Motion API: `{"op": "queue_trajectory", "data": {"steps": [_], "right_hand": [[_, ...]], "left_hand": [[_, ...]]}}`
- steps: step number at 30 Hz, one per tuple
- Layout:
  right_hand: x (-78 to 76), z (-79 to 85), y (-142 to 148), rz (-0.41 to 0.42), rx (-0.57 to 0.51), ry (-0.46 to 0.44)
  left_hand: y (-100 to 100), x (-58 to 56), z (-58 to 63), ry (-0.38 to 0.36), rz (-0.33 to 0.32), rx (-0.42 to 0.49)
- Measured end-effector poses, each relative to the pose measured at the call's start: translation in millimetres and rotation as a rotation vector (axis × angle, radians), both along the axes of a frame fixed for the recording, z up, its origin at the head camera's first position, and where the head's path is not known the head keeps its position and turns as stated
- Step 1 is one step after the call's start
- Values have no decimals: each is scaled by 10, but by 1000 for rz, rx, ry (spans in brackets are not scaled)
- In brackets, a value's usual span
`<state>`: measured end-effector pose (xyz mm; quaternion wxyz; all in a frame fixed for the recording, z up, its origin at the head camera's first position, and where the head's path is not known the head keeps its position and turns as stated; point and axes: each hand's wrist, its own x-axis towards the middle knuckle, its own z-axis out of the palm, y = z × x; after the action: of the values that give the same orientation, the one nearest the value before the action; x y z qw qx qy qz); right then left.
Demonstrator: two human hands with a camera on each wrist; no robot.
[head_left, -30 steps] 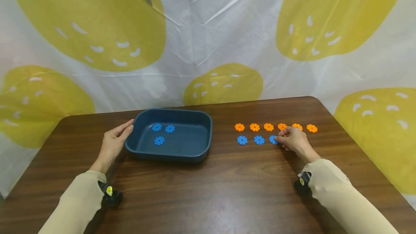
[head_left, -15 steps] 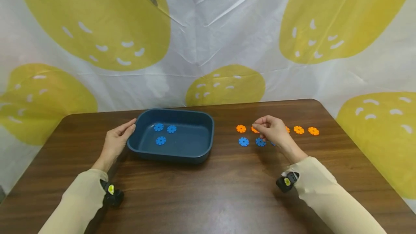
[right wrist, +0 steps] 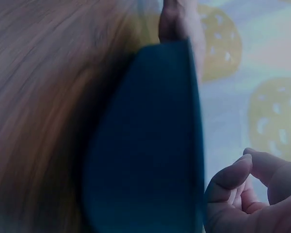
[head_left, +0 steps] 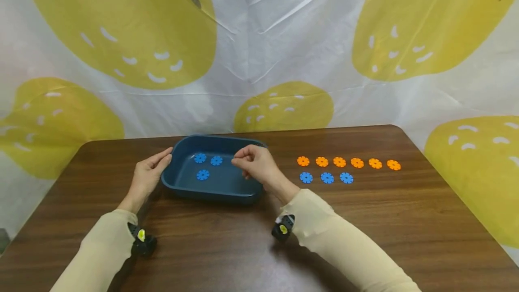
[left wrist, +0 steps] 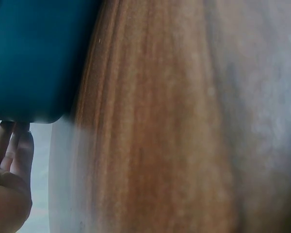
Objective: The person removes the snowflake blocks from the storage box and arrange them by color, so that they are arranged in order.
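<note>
My left hand (head_left: 147, 175) holds the left end of a deep dark-blue tray (head_left: 211, 194), thumb and fingers at its rim. In the left wrist view, fingers (left wrist: 20, 150) reach up to the tray's edge. Three blue notched plastic discs (head_left: 203, 175) lie inside the tray, toward its left half. Over the tray's right part hovers my right hand (head_left: 259, 166), fingers curled. The right wrist view shows its thumb and index fingertips (right wrist: 245, 158) meeting, with no disc visible between them. This hand covers part of the tray's floor and right wall.
Right of the tray, several orange notched discs (head_left: 339, 161) form a row. In front of them lie three blue discs (head_left: 327, 178), also in line. A white curtain (head_left: 279, 53) with yellow fruit prints hangs behind the brown wooden table (head_left: 227, 256).
From the third blue disc in the row, my right hand has lifted and travelled left to above the tray. That disc lies uncovered on the table. The left hand stays at the tray.
</note>
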<state>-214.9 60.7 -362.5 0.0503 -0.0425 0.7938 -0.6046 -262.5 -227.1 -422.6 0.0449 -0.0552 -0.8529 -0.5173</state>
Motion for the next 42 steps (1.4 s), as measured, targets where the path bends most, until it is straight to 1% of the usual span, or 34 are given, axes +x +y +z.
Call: {"op": "queue_trajectory", "data": {"steps": [4,6,12,17,22,26,33,36,42], "right_hand": [[-104,-94,-295,-9,-16,-50],[-149,-138,-417,-24,-4,-67],[-259,-246,-643,-42,52,-94],[-335,-315,-729,-56,112,-124],[-381,-339,-777,-50,159,-135],[-407,-354,-817,-40,210,-133],[-440,-368,-877,-28,364,-119],[-453,-385,-895,-16,412,-114],[-467,-395,-925,2,463,-104]], "left_hand": [[9,8,8,-6,-6,8],[12,2,1,4,-11,20],[36,-1,6,11,-18,35],[45,-10,14,14,-14,22],[46,-18,16,27,-17,29],[48,-15,15,34,-19,37],[36,-26,5,40,-7,50],[28,-31,-1,39,-6,59],[7,-26,4,25,1,62]]}}
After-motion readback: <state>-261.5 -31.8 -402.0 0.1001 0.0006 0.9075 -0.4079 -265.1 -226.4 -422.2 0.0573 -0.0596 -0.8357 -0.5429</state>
